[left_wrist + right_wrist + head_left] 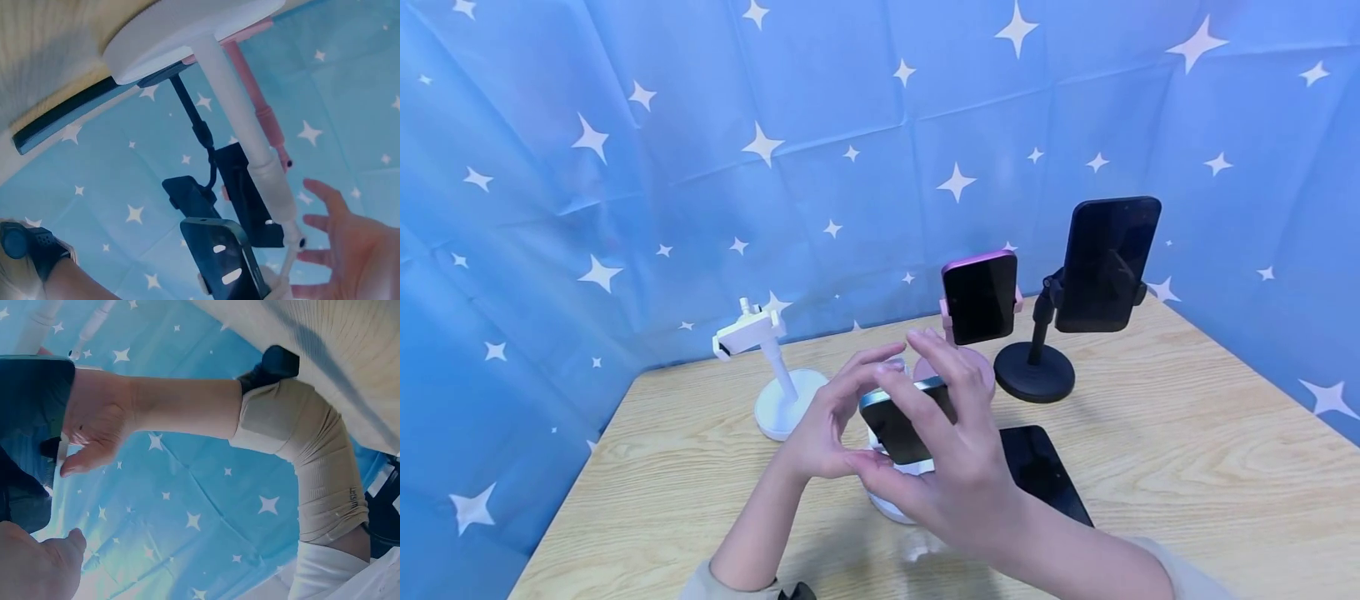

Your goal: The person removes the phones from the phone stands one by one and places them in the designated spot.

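Note:
A dark-screened phone (898,429) with a pale blue edge sits tilted at the white clamp of a phone stand (889,507). My left hand (823,425) curves round the left side of phone and clamp, thumb low, fingers reaching behind. The left wrist view shows these fingers (334,206) spread close to the stand's white stem (234,106). With fingers over the top edge and thumb below, my right hand (966,442) grips the phone from the right. In the right wrist view, the phone (31,412) hides part of the left hand (97,419).
A white stand (781,404) with a bare clamp is at the left. Behind are a phone with a pink edge (981,298) on a pink stand and a black phone (1108,267) on a black stand (1034,372). Another dark phone (1043,471) lies flat on the wooden table (1210,467).

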A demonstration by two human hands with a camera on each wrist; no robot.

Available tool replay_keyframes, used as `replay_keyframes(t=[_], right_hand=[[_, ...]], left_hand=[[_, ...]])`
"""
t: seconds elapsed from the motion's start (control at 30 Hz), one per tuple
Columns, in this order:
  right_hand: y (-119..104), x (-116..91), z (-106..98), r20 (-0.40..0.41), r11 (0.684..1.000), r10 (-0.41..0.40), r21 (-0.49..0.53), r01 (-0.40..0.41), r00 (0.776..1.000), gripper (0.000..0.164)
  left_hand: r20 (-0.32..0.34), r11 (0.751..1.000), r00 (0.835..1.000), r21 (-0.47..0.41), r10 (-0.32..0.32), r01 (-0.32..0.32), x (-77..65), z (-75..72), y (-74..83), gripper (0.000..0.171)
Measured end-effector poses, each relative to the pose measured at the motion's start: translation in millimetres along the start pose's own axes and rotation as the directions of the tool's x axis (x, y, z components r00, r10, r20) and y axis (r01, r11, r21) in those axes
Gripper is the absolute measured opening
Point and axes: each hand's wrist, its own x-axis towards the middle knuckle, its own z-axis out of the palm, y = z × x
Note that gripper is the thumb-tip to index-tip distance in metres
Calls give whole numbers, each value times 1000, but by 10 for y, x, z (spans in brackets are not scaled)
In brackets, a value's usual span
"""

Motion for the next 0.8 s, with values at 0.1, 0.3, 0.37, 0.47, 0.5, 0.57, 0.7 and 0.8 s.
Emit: replay_keyframes(t=[0.1,0.3,0.37,0.47,0.5,0.57,0.7,0.8], right_hand=[[-6,-4,34,6,999,18,-47,-18,1000,40],[19,-31,81,9,992,30,-125,-28,1000,35],[30,-37,102,7,988,28,-151,-26,1000,33],[40,-49,127,13,980,30,-197,-27,999,31],[44,-53,134,16,977,32,-213,-28,999,33],[51,-62,152,21,968,26,-251,-20,999,40],[65,-74,185,34,945,13,-328,-1,999,42],[73,-80,203,40,926,0,-378,15,999,35]], left_hand=[[12,1000,1000,0,8,-8,23,6,-37,64],[40,997,996,-2,76,-76,70,0,-106,73],[45,997,996,2,80,-80,84,-3,-114,72],[53,995,994,14,94,-95,105,-8,-112,69],[56,995,993,16,100,-101,111,-10,-109,67],[57,994,993,24,106,-107,125,-15,-103,64],[57,993,992,35,110,-112,139,-28,-95,60],[57,994,993,40,101,-103,139,-33,-100,60]])
